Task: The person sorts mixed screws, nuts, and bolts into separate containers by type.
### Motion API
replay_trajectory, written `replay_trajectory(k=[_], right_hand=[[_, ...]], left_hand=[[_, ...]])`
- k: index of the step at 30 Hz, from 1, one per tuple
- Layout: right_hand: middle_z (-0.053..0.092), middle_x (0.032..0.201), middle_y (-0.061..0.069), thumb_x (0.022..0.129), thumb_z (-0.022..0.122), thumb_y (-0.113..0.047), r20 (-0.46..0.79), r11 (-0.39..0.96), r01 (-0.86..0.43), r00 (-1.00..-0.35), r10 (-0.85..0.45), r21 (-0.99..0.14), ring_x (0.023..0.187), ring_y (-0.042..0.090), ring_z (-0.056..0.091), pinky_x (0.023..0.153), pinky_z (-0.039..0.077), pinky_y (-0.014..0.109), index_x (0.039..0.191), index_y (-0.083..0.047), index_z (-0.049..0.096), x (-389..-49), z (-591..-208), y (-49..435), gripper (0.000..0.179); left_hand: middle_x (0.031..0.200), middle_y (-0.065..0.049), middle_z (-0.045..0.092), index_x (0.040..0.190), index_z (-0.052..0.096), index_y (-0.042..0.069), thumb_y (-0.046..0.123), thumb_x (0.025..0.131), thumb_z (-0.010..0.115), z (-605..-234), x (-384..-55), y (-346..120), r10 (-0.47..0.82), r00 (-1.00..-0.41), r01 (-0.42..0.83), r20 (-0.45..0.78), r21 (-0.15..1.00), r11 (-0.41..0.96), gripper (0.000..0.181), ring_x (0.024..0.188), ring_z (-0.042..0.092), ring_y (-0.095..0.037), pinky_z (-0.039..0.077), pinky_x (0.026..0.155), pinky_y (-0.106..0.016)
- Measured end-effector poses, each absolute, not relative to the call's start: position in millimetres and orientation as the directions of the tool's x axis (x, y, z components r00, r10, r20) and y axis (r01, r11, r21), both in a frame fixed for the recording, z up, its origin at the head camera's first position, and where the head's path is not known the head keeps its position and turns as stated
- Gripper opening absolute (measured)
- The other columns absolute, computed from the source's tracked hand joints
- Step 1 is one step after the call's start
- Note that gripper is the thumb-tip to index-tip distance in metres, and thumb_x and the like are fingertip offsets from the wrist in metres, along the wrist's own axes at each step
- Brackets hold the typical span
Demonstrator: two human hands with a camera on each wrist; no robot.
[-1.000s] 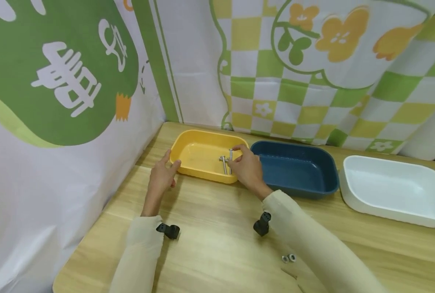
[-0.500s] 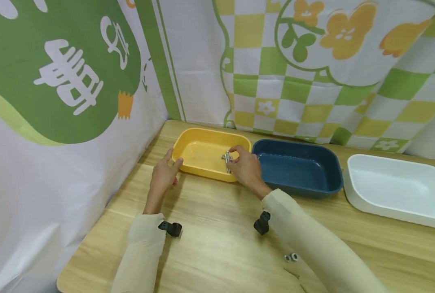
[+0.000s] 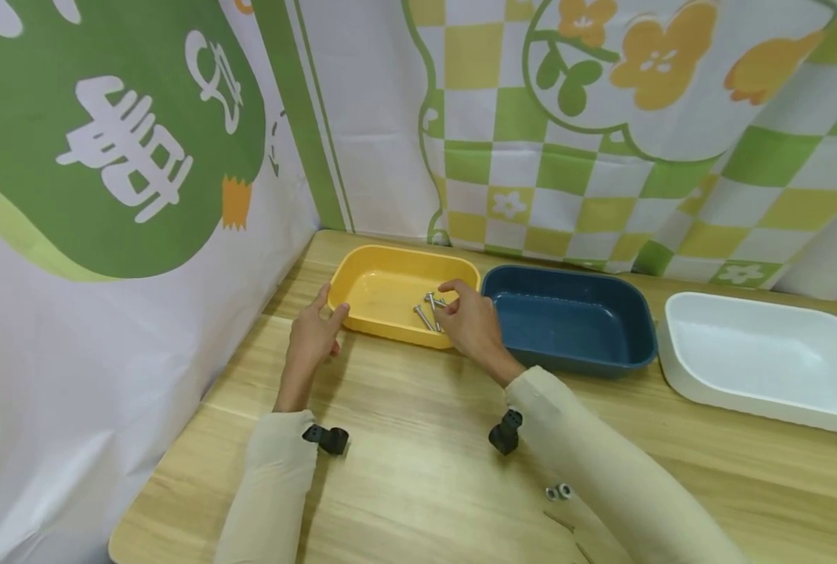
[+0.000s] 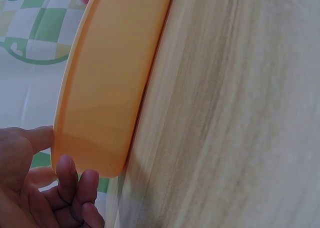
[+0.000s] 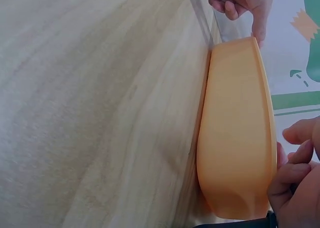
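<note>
The yellow plastic tray [image 3: 372,321] sits at the far left of the table with several metal bolts [image 3: 424,317] lying loose in its right end. My left hand [image 3: 313,337] holds the tray's left near corner, thumb on the rim; the left wrist view shows its fingers [image 4: 67,178] against the tray's end wall. My right hand [image 3: 471,321] is over the tray's right end, close beside the bolts. Its index finger and thumb stand apart, with no bolt visible between them. That hand partly hides the tray's right rim and perhaps some of the bolts.
Right of the yellow tray stands a dark blue tray [image 3: 567,364], then a white tray [image 3: 743,403]. Two nuts [image 3: 558,492] lie on the wooden table [image 3: 404,470] beside the right sleeve. Patterned cloth [image 3: 510,172] hangs behind and at the left.
The bolt that my right hand pinched upright has come down and lies among the others in the yellow tray. Thumb and index finger have parted. My left hand stays on the tray.
</note>
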State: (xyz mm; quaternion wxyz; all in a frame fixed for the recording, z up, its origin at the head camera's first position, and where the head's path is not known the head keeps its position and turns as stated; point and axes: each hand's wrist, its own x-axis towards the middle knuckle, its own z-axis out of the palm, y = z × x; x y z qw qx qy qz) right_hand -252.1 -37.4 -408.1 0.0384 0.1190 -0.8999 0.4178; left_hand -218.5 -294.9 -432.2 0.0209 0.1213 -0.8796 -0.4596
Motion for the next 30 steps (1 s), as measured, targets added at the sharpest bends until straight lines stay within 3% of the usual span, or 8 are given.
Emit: replay_trajectory(k=[7,19,27,30], right_hand=[[0.07,0.087,0.008,0.091,0.066,-0.014,0.147,0.564,-0.232,-0.97,-0.192,-0.793,0.058,0.018,0.059,0.059,0.047,0.034,0.128,-0.008,0.065,-248.2,-408.2,-34.6,0.037],[0.07,0.09,0.009,0.093,0.067,-0.015,0.157,0.527,-0.241,-0.967,-0.2,-0.815,0.061,0.019,0.059,0.053,0.045,0.031,0.128,-0.007,0.064,-240.9,-405.1,-24.0,0.035],[0.069,0.091,0.007,0.097,0.065,-0.016,0.164,0.486,-0.248,-0.964,-0.21,-0.838,0.064,0.019,0.058,0.058,0.045,0.033,0.129,-0.009,0.063,-227.3,-397.2,-6.5,0.033],[0.069,0.088,0.005,0.097,0.064,-0.016,0.169,0.474,-0.26,-0.959,-0.227,-0.842,0.061,0.019,0.055,0.061,0.043,0.034,0.129,-0.009,0.062,-219.8,-396.9,-0.1,0.033]], left_hand=[[0.05,-0.005,0.052,0.161,0.021,0.016,0.039,0.104,0.054,-433.1,-219.8,-295.4,-0.237,-0.968,-0.199,-0.077,0.811,0.55,0.07,0.04,0.054,-0.017,0.039,0.037,-0.021],[0.052,-0.007,0.056,0.161,0.021,0.019,0.042,0.104,0.053,-433.3,-222.6,-293.9,-0.254,-0.962,-0.227,-0.097,0.8,0.556,0.07,0.042,0.057,-0.017,0.039,0.038,-0.021],[0.053,-0.008,0.057,0.161,0.022,0.017,0.041,0.104,0.052,-431.6,-221.5,-290.7,-0.253,-0.965,-0.21,-0.072,0.789,0.577,0.069,0.044,0.059,-0.02,0.037,0.038,-0.022],[0.059,-0.01,0.062,0.161,0.022,0.017,0.042,0.105,0.051,-433.6,-219.2,-290.1,-0.278,-0.959,-0.221,-0.06,0.773,0.595,0.068,0.048,0.062,-0.021,0.043,0.042,-0.024]])
